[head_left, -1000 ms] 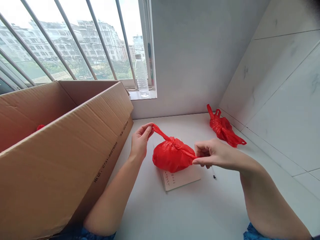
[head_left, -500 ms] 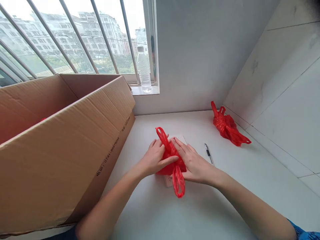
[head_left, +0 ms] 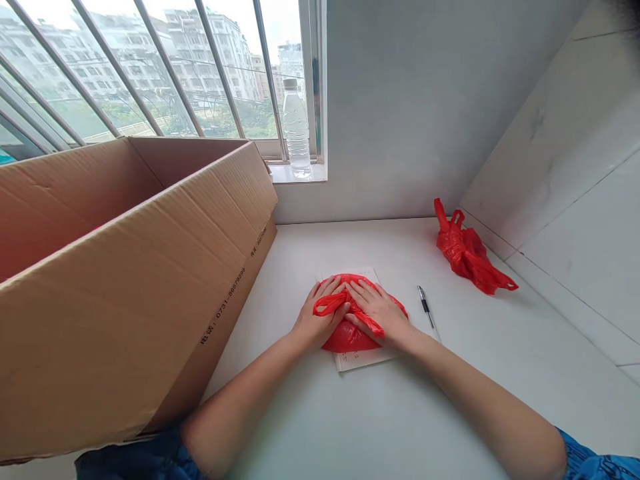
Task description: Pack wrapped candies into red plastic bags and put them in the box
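— Please, where is the red bag (head_left: 351, 340) now?
— It lies on a notebook (head_left: 363, 361), and the notebook is on the tabletop (head_left: 330, 420)
— And how are the fingers (head_left: 363, 293)?
— On the left hand (head_left: 315, 321) and on the right hand (head_left: 384, 317) they are stretched out and laid flat upon the bag, gripping nothing; its loop handles (head_left: 327, 305) lie over the hands
— What else is near?
— A pen (head_left: 425, 307), to the right; farther, a second red bag (head_left: 467, 257) by the wall (head_left: 565, 220); on the left, a cardboard box (head_left: 150, 287)
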{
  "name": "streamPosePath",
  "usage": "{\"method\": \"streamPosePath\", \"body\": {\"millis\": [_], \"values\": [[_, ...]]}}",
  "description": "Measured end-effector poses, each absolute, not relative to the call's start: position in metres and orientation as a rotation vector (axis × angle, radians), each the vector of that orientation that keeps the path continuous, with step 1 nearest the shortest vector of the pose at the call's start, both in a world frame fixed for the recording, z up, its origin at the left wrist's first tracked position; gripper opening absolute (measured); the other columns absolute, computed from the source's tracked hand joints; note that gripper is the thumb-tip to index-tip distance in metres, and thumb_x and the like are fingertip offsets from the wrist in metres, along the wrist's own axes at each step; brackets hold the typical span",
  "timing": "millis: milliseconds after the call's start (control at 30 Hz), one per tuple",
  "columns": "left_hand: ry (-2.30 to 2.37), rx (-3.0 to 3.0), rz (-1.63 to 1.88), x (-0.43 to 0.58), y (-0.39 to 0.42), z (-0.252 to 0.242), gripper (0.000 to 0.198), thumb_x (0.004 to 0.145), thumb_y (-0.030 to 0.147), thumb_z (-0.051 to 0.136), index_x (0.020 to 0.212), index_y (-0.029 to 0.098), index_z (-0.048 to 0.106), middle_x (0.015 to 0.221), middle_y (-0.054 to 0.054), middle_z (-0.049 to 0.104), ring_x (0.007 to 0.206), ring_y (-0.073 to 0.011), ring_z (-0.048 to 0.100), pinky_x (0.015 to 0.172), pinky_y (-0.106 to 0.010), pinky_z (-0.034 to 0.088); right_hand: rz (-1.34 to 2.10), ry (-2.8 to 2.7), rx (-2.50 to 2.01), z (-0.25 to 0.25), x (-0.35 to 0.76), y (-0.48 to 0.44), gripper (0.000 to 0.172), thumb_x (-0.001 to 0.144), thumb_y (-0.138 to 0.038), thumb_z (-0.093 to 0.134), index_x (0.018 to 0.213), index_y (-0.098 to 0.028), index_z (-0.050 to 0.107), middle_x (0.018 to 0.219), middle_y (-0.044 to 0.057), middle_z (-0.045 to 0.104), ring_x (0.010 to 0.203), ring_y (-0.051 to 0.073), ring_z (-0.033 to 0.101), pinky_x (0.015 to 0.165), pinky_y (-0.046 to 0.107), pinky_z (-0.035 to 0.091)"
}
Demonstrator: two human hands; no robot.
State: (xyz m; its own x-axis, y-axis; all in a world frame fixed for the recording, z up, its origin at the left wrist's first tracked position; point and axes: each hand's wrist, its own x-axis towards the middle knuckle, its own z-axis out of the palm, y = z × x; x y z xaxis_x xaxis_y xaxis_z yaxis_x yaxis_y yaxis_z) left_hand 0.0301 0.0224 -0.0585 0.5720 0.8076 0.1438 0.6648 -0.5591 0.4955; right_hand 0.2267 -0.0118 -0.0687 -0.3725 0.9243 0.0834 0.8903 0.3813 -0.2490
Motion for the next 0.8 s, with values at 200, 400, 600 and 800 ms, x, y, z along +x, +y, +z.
{"method": "streamPosePath", "body": {"millis": [200, 400, 600, 800], "values": [[1.136, 2.397, 0.561, 0.032, 0.022, -0.058, 0.045, 0.103, 0.042, 0.034, 0.144, 0.03, 0.048, 0.156, 0.0, 0.041, 0.149, -0.0197, 0.028, 0.126, -0.047, 0.017, 0.203, -2.384, -1.547, -0.074, 0.229, -0.012, 0.067, 0.099, -0.054, 0.038, 0.153, -0.015, 0.034, 0.159, 0.01, 0.035, 0.148, 0.03, 0.029, 0.119, 0.055, 0.027], [1.145, 2.251, 0.871, 0.025, -0.021, -0.023, 0.046, 0.089, 0.058, 0.059, 0.121, 0.025, 0.064, 0.132, -0.007, 0.062, 0.125, -0.0257, 0.054, 0.108, -0.04, 0.043, 0.396, -2.091, -1.325, -0.032, 0.235, -0.04, 0.024, 0.093, -0.031, 0.05, 0.105, -0.023, 0.069, 0.102, 0.007, 0.075, 0.094, 0.025, 0.068, 0.088, 0.042, 0.053], [0.964, 2.234, 0.579, 0.006, -0.102, 0.061, 0.04, 0.084, 0.059, 0.064, 0.083, 0.019, 0.064, 0.065, 0.003, 0.053, 0.058, -0.0096, 0.044, 0.058, -0.021, 0.039, 0.86, -2.131, -0.85, 0.023, 0.231, -0.092, 0.037, 0.093, -0.046, 0.054, 0.064, -0.023, 0.06, 0.059, 0.001, 0.057, 0.054, 0.016, 0.055, 0.052, 0.028, 0.046], [1.076, 1.751, 0.678, -0.069, -0.161, 0.171, 0.04, 0.093, 0.054, 0.054, 0.091, 0.017, 0.068, 0.067, 0.0, 0.056, 0.058, -0.01, 0.051, 0.052, -0.02, 0.042, 1.06, -2.065, -0.941, 0.025, 0.231, -0.113, 0.041, 0.093, -0.058, 0.045, 0.074, -0.029, 0.068, 0.069, 0.007, 0.064, 0.064, 0.024, 0.061, 0.058, 0.034, 0.052]]}}
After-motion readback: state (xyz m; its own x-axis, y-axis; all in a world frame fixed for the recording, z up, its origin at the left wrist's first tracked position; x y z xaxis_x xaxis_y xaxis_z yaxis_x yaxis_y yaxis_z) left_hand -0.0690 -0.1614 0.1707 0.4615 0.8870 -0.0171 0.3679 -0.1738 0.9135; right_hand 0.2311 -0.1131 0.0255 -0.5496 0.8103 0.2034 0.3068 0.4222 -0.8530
